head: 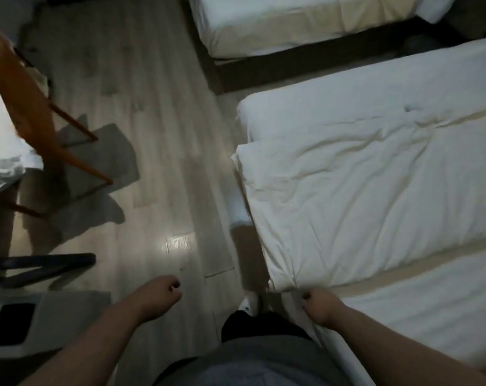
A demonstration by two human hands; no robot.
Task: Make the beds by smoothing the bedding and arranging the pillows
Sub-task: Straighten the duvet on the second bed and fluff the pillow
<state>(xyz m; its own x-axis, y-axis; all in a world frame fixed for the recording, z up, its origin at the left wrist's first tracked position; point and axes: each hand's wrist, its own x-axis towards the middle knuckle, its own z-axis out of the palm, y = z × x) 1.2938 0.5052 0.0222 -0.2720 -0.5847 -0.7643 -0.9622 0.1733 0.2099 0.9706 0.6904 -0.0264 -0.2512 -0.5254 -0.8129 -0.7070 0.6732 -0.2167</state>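
The near corner of the rumpled white duvet (375, 190), spread across the nearer bed (431, 316), is gripped by the right hand (318, 306) at the mattress edge. The left hand (161, 296) is held curled over the pale wood-plank floor (152, 107), with nothing in it. A second white-sheeted bed (278, 23) is seen beyond.

Chair (27, 107) stands left of bed (375, 176), second bed (278, 23) behind
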